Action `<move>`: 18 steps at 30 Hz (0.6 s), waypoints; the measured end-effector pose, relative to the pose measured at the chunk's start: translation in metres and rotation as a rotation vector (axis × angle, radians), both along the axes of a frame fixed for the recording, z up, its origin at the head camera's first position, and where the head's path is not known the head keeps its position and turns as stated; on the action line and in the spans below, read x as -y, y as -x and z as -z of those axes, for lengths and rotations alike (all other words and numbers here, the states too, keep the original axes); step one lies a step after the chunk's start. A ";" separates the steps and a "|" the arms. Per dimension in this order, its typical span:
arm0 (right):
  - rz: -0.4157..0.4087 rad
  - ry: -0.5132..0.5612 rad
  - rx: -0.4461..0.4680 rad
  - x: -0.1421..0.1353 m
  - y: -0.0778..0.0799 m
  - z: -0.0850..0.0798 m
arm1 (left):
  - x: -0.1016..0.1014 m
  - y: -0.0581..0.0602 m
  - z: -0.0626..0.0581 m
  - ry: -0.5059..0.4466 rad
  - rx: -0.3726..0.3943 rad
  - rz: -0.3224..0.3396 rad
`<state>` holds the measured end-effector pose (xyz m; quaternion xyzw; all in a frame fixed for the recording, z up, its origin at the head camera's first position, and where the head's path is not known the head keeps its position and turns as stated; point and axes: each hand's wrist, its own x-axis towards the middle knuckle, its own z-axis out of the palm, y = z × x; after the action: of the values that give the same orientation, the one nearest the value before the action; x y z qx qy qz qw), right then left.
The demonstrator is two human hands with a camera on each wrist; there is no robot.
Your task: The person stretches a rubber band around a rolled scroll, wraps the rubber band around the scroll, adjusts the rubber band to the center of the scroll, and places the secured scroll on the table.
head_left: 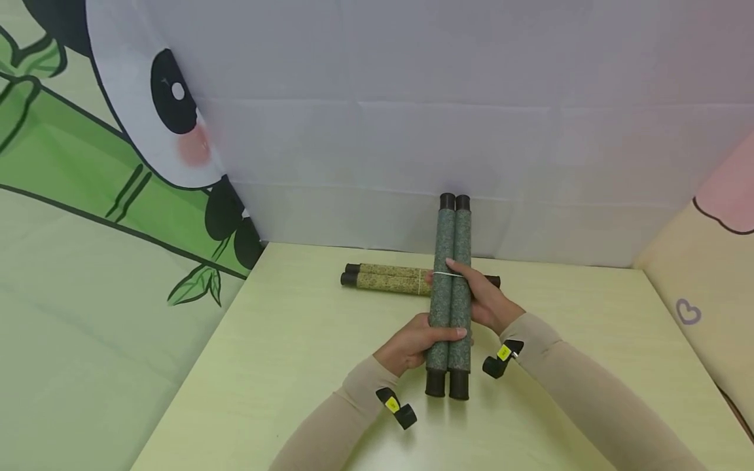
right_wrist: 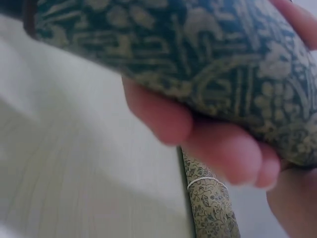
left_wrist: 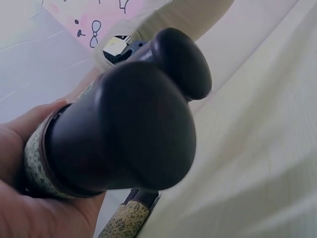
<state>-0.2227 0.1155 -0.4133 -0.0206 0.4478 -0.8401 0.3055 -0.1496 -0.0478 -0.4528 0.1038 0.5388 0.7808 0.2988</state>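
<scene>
Two rolled scrolls (head_left: 442, 301) in blue-green patterned cloth, with dark end knobs, lie side by side in both hands above the table, tied by a thin white band (head_left: 449, 274). Around their lower part the left hand (head_left: 412, 343) grips, its thumb across the front. Higher up, the right hand (head_left: 487, 301) holds them near the band. Large in the left wrist view are the two dark knobs (left_wrist: 143, 129). The right wrist view shows the patterned cloth (right_wrist: 198, 59) with fingertips (right_wrist: 223, 153) curled beneath it.
A second pair of scrolls (head_left: 389, 279), gold-patterned and banded, lies crosswise on the pale table (head_left: 283, 327), partly hidden behind the blue-green pair. Behind the table hangs a pale cloth backdrop (head_left: 377, 144), with printed cloth at both sides.
</scene>
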 end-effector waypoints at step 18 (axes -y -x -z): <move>0.040 -0.487 -0.407 -0.071 0.018 -0.018 | 0.017 0.007 -0.002 0.132 -0.040 0.143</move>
<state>-0.2412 0.1861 -0.3951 -0.1059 0.6880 -0.6927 0.1887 -0.1564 -0.0648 -0.4506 0.1375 0.5863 0.7180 0.3492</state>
